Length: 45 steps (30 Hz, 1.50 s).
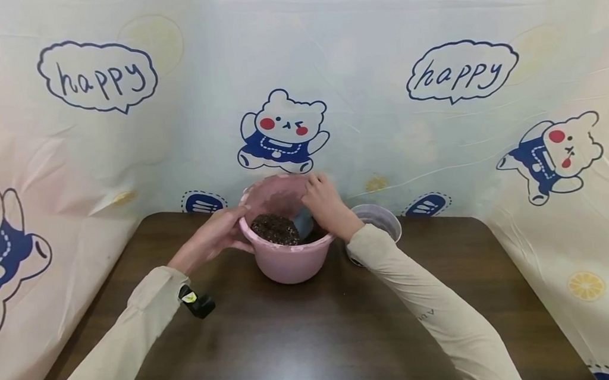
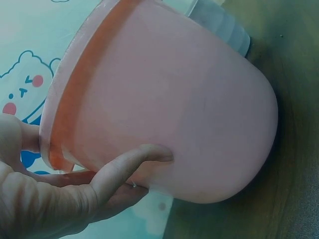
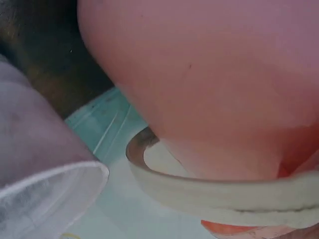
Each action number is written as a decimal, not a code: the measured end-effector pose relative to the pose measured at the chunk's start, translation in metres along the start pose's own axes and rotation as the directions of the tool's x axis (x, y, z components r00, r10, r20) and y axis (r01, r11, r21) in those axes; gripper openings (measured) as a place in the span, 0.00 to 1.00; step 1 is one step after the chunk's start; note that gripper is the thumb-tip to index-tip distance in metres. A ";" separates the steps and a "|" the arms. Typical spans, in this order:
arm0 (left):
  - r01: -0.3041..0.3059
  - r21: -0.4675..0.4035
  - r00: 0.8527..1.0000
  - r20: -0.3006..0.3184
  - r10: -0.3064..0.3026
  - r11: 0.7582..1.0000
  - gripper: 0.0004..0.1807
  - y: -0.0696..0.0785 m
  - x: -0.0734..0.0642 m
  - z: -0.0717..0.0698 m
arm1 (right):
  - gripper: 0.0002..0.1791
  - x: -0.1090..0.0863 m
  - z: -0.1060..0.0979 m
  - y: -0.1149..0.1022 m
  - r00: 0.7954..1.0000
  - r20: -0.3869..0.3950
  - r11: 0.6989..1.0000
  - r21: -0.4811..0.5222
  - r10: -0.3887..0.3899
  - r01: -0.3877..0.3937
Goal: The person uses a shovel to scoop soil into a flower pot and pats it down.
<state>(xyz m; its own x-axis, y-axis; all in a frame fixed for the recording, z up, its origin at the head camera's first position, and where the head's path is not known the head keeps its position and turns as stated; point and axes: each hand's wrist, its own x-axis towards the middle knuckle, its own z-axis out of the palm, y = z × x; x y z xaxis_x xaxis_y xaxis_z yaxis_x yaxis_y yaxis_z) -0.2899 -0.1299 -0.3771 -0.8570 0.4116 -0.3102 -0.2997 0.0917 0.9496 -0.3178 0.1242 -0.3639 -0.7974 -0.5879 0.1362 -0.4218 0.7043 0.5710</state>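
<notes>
A pink bucket (image 1: 291, 262) with dark soil (image 1: 275, 229) in it stands toward the back of the table. My left hand (image 1: 217, 235) grips its left side at the rim. In the left wrist view, the thumb of that hand (image 2: 75, 194) presses the outer wall of the bucket (image 2: 169, 99). Over the right rim, my right hand (image 1: 329, 203) is curled round the top of a small trowel. Its blue-grey blade (image 1: 303, 224) reaches into the soil, and the handle is hidden by the fingers. The right wrist view shows mostly the bucket's outer wall (image 3: 199, 89).
Just right of the bucket stands a translucent plastic container (image 1: 384, 216), partly behind my right wrist. The dark wooden table (image 1: 274, 347) runs back to a printed cloth (image 1: 374, 119) hanging behind it and along both sides. A black wrist strap (image 1: 201, 304) sticks out at my left cuff.
</notes>
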 end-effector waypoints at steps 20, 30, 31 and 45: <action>0.007 0.001 1.000 0.000 -0.007 1.000 0.36 0.002 -0.002 -0.005 | 0.10 -0.001 0.004 0.008 0.995 -0.096 0.799 0.600 0.020 0.042; -0.005 0.009 1.000 0.002 0.005 1.000 0.36 0.001 -0.001 -0.002 | 0.13 -0.004 0.002 0.009 0.999 0.037 0.821 0.571 -0.037 0.009; -0.006 0.009 1.000 0.001 0.006 1.000 0.36 0.002 -0.001 -0.002 | 0.12 -0.004 0.002 0.009 0.998 0.038 0.829 0.559 -0.053 0.023; 0.000 0.018 1.000 -0.005 0.000 1.000 0.36 -0.001 0.001 0.000 | 0.10 -0.006 0.002 0.002 0.988 -0.040 0.853 0.500 -0.146 0.146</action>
<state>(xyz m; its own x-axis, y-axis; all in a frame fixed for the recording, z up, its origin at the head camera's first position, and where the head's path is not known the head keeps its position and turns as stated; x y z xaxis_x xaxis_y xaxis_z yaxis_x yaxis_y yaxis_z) -0.2905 -0.1292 -0.3780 -0.8589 0.4072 -0.3107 -0.2926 0.1078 0.9501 -0.3145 0.1304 -0.3648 -0.7093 -0.6999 0.0831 -0.6926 0.7140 0.1019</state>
